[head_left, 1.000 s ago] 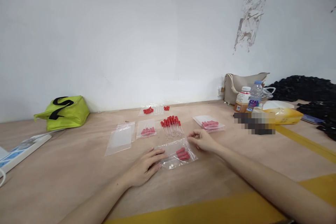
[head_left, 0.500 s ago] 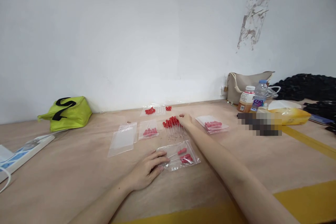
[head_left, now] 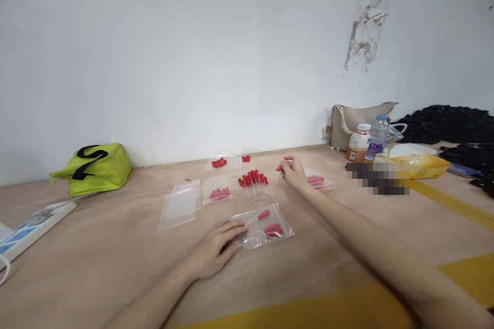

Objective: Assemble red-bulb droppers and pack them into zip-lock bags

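My left hand (head_left: 218,249) lies flat with fingers apart, its fingertips resting on the left end of a clear zip bag (head_left: 252,241). Inside that bag are several droppers with red bulbs (head_left: 273,230). My right hand (head_left: 294,172) pinches a dropper (head_left: 283,161) by its red bulb, the thin tube hanging down. Just left of it, loose red-bulbed droppers (head_left: 253,179) lie in a fanned row. A filled bag of droppers (head_left: 221,194) is farther left, and a stack of filled bags (head_left: 317,181) is partly hidden behind my right hand and wrist.
Flat clear bags (head_left: 179,208) lie on the left. Near the wall are red bulbs (head_left: 219,162) on clear plastic. A green bag (head_left: 98,167) and a power strip (head_left: 38,229) are at far left. Bottles (head_left: 358,144), a beige bag (head_left: 358,113) and a tissue pack (head_left: 420,164) stand right.
My right hand has lifted a dropper off the loose row and moved right, in front of the stacked bags. My left hand stays on the zip bag.
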Demonstrator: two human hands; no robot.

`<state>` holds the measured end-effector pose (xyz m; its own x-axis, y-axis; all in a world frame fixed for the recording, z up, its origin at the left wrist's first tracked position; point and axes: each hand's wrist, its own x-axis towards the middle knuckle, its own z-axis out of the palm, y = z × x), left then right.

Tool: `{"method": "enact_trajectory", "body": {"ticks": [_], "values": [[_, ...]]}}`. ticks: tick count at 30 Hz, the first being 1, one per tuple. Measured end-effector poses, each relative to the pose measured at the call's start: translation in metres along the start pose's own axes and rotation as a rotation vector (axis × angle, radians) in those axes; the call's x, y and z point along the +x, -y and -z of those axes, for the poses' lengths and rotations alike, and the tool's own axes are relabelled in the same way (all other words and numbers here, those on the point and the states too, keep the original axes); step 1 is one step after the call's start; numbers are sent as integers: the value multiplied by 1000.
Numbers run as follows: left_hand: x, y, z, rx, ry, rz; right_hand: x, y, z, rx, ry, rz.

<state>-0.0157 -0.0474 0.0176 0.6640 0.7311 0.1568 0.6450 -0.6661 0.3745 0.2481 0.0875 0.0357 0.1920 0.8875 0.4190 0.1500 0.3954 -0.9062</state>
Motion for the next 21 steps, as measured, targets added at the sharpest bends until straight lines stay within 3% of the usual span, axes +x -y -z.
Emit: {"method": "enact_trajectory", "body": {"ticks": [3, 6, 15, 18, 21], "values": [[0, 0, 1, -4, 2, 5, -26, -2, 30, 114, -41, -56], [0, 0, 1, 4, 11, 15, -48, -10, 43, 144, -74, -160], [1, 1, 0, -5, -10, 5, -74, -8, 31, 491, -34, -455], [2, 1, -1, 7, -8, 10, -78, -6, 32, 520, 19, -462], [2, 1, -1, 7, -16, 0, -82, -9, 34, 366, 189, -384]]}}
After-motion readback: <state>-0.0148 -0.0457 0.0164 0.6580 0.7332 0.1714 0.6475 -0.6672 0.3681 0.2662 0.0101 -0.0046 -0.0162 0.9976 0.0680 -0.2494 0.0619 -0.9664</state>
